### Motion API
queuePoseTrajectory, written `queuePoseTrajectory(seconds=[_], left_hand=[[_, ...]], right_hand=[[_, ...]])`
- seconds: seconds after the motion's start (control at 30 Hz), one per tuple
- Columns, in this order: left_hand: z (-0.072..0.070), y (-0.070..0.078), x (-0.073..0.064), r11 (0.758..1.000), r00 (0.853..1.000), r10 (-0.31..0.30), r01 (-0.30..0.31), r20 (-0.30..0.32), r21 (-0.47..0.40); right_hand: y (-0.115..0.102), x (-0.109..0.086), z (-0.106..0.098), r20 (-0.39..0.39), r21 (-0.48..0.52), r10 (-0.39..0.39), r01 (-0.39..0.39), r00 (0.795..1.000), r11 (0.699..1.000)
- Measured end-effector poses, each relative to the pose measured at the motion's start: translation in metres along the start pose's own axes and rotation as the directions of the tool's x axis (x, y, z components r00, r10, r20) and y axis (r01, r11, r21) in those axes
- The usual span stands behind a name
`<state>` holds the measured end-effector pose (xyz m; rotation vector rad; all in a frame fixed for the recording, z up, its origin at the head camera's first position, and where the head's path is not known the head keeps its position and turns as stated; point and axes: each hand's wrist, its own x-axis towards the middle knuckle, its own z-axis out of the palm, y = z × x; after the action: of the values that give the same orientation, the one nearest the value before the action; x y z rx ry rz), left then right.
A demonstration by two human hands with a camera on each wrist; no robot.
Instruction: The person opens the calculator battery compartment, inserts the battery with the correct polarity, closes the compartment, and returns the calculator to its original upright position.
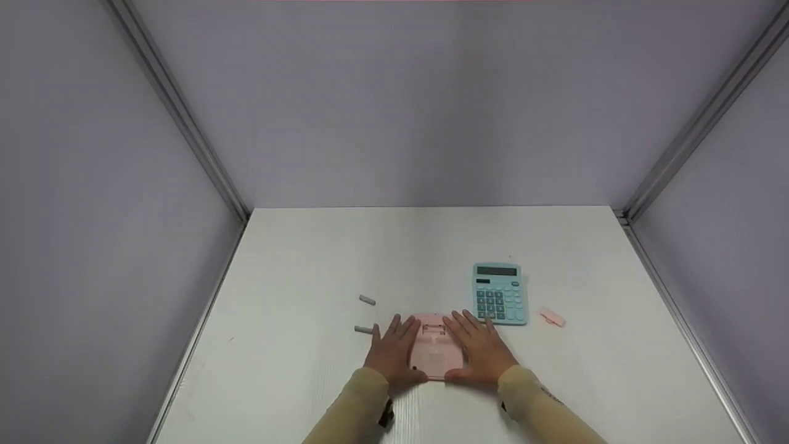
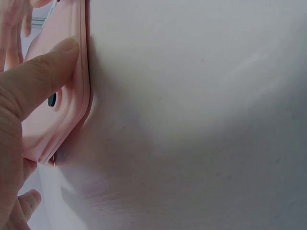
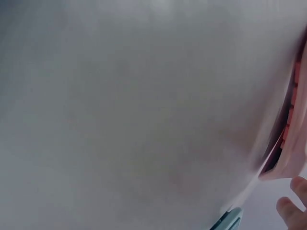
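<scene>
A pink calculator (image 1: pixel 436 354) lies back side up near the front of the table, its battery compartment (image 1: pixel 433 329) uncovered and without batteries. My left hand (image 1: pixel 392 354) holds its left side, the thumb (image 2: pixel 53 62) laid over the back near the edge. On the opposite side my right hand (image 1: pixel 484 351) holds it, thumb at the near corner and fingers stretched along the edge. Pink keys (image 3: pixel 291 105) show on its underside in the right wrist view. Left of the left hand lie two small grey batteries (image 1: pixel 367 300), one close to the little finger.
A teal calculator (image 1: pixel 500 293) lies face up just beyond the right hand's fingertips. Farther right is a small pink battery cover (image 1: pixel 552 317). Grey panels (image 1: pixel 394 105) enclose the white table (image 1: pixel 296 265) at the back and both sides.
</scene>
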<state>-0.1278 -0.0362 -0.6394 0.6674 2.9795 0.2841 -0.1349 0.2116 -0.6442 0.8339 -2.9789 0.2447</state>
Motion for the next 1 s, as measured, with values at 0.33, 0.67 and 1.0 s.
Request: queuePoseTrajectory(seconds=[0.33, 0.67, 1.0], left_hand=[[0.0032, -0.0008, 0.0017, 1.000, 1.000, 0.003, -0.003, -0.023, 0.001], [-0.0013, -0.0009, -0.0002, 1.000, 1.000, -0.012, 0.012, 0.012, -0.018], [0.0029, -0.0021, 0.0012, 1.000, 1.000, -0.006, 0.006, -0.007, -0.006]], right_hand=[[0.0017, -0.0002, 0.0010, 0.120, 0.070, 0.044, -0.052, 0.992, 0.996], [0.0014, 0.0007, -0.0016, 0.121, 0.113, 0.035, -0.049, 0.992, 0.992], [0.0010, 0.0026, -0.0034, 0.142, 0.146, 0.058, -0.079, 0.988, 0.986]])
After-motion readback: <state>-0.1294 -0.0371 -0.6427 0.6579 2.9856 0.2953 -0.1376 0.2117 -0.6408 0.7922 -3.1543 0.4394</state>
